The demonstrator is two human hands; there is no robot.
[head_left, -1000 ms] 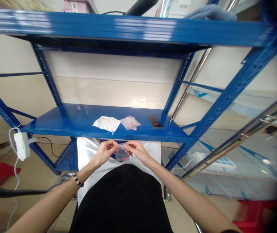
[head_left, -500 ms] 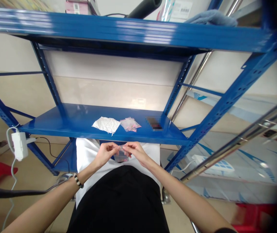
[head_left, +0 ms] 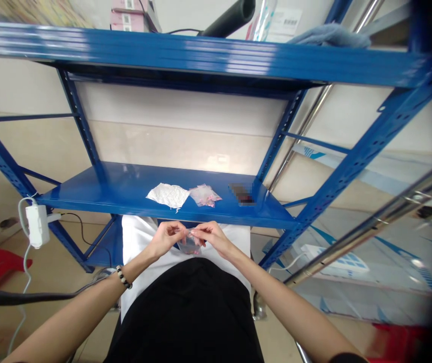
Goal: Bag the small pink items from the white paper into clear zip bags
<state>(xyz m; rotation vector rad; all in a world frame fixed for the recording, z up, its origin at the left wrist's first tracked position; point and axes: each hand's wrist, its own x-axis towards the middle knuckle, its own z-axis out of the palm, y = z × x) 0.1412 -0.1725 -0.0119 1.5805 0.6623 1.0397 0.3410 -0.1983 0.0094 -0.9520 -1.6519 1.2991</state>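
My left hand [head_left: 166,238] and my right hand [head_left: 211,237] meet in front of my waist, just below the front edge of the blue shelf [head_left: 125,189]. Both pinch the top of a small clear plastic bag [head_left: 189,244] with pink bits inside; the bag hangs between them. A beaded bracelet [head_left: 124,277] sits on my left wrist. On the shelf above the hands lie a crumpled white paper [head_left: 168,194] and another small clear bag with pink pieces [head_left: 204,194].
A small dark object [head_left: 241,193] lies on the shelf to the right. A white power adapter [head_left: 37,225] hangs at the shelf's left corner. An upper blue shelf [head_left: 200,53] holds boxes. Red stools stand on the floor left and right. Metal poles lean at the right.
The hands stay together on the little bag, which has shifted only slightly. The view has drifted a little.
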